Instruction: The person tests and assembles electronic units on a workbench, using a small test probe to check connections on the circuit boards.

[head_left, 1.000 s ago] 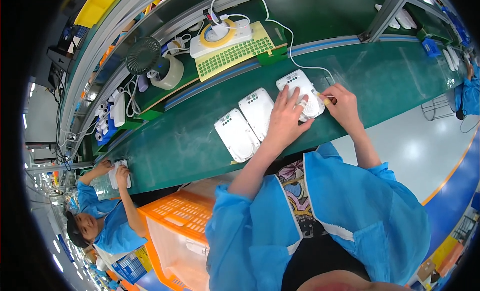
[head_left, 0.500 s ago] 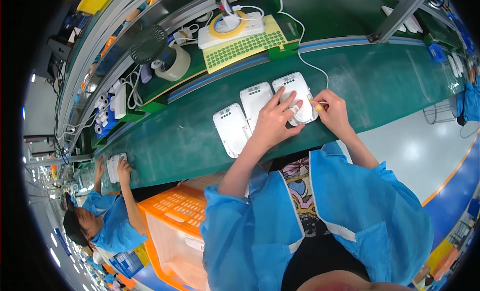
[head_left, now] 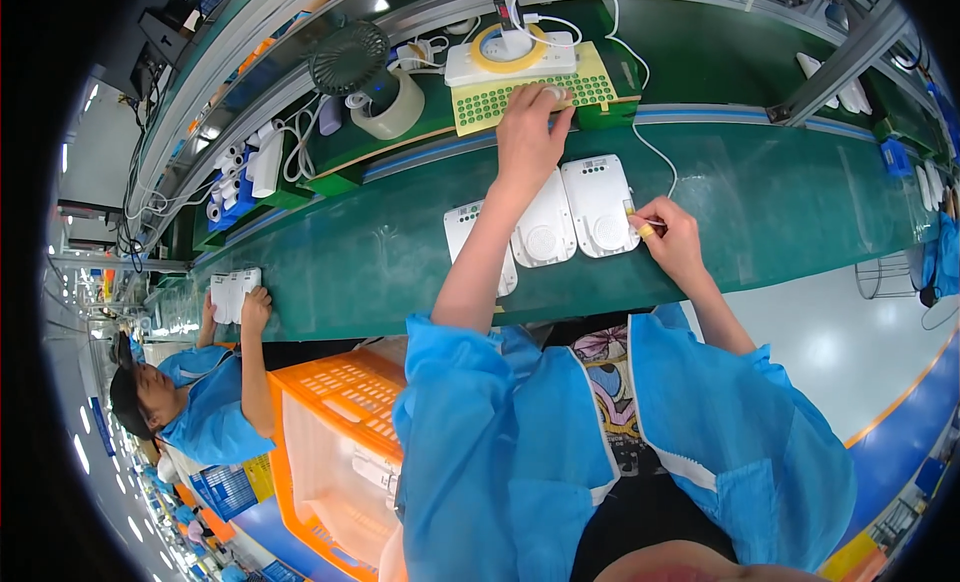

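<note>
My left hand (head_left: 530, 137) reaches up to a yellow sheet of round green stickers (head_left: 480, 110). Its fingertips touch the sheet and the thumb stands apart; whether a sticker is at a fingertip is too small to tell. Beside the rightmost white device (head_left: 598, 197), my right hand (head_left: 672, 240) is closed on the end of a thin white cable (head_left: 668, 160) at the device's right side. A second white device (head_left: 543, 234) lies against it, partly behind my left forearm. That forearm mostly covers a third white device (head_left: 463, 220). Round discs show on the right and middle ones.
A power strip (head_left: 465, 70) with a yellow tape roll (head_left: 490, 50) sits on the shelf above. Left of it are a wide tape roll (head_left: 400, 110) and a small fan (head_left: 350, 57). Another person (head_left: 200, 392) holds white devices (head_left: 235, 294) at far left, near an orange crate (head_left: 335, 387).
My left hand has left the rightmost device and moved up to the sticker sheet. My right hand stays at the cable end. The other person's hands have shifted with the white devices.
</note>
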A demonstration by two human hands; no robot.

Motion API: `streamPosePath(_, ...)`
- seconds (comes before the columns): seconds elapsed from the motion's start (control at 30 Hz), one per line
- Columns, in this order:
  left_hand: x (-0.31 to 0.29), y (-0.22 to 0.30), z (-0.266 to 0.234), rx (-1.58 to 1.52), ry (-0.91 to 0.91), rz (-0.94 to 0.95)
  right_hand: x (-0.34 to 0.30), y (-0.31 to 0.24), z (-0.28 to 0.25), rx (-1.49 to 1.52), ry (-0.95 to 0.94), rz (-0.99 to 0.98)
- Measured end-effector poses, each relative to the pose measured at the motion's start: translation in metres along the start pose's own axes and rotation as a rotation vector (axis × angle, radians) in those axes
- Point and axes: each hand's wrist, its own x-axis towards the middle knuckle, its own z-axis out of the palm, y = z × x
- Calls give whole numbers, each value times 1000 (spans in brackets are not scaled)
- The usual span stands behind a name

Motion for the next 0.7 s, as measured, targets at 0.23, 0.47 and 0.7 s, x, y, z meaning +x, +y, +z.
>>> streamPosePath(0.23, 10, -3, 19, 177, -40, 25, 1, -1, -4, -25, 10, -22)
streamPosePath(0.47, 7, -2, 16, 158, 2, 6, 0, -5, -4, -45, -12, -22)
streamPosePath(0.7, -24, 24, 8, -151, -156, -211, -3, 0, -5, -15, 17, -21)
